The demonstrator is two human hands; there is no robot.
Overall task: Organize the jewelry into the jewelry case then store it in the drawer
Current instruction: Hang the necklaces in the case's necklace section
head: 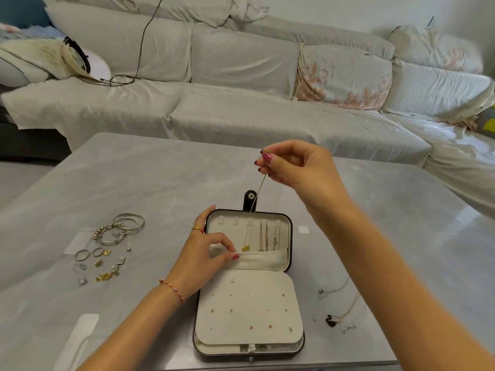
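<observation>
Grey table [134, 183], necklace [259, 191] seemingly pinched, right fingers [267, 158]

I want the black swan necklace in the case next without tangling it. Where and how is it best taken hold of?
Probably pinch the thin chain just above the black swan pendant, coming from straight above with fingertips. It lies flat and loose on the table, right of the jewelry case, with another necklace close beside it, so lifting straight up should free it cleanly.
</observation>
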